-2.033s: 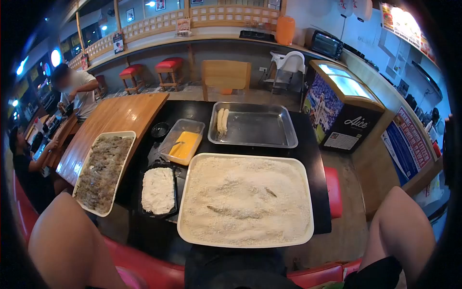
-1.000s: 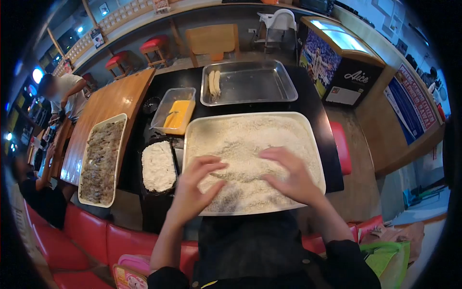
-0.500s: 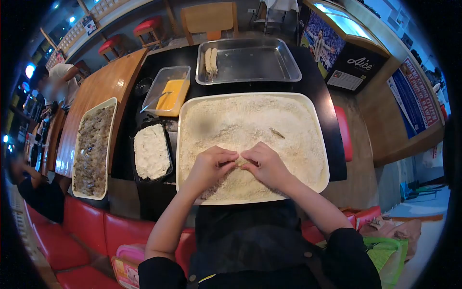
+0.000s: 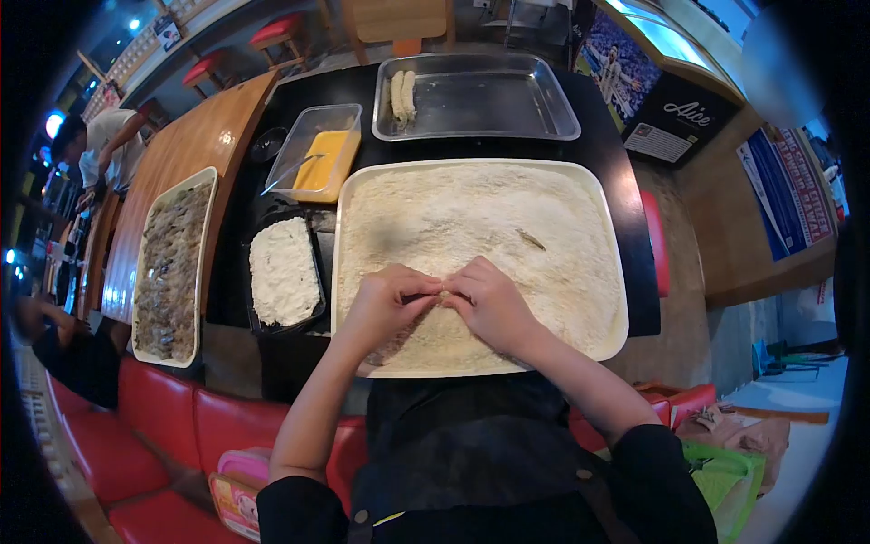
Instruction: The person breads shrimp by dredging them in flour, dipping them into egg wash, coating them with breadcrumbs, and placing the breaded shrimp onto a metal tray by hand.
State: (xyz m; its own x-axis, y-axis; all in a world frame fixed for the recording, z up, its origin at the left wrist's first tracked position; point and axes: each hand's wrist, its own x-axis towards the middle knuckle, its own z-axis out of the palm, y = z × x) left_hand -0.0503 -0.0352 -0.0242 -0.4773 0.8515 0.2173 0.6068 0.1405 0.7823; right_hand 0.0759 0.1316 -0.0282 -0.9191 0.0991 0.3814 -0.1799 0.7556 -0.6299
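My left hand (image 4: 390,306) and my right hand (image 4: 492,306) meet fingertip to fingertip low over the large cream tray (image 4: 622,304), which holds a bed of pale breadcrumbs (image 4: 462,204). Both hands are closed, thumbs and fingers pinching a small crumb-coated piece (image 4: 443,294). My fingers cover most of it, so its kind does not show. Farther right, a narrow brown tail-like bit (image 4: 531,239) sticks out of the crumbs; whatever lies under it is buried.
Behind stands a metal tray (image 4: 507,136) with long breaded pieces (image 4: 402,98) at its left. Leftward are a plastic tub (image 4: 294,145) of yellow liquid with a spoon, a black container of white flour (image 4: 285,272), and a tray of greyish raw food (image 4: 172,272). People are at far left.
The view has tilted slightly, so the trays appear a little higher. My hands stay together, their fingertips a bit farther left and closer around the crumb-coated piece.
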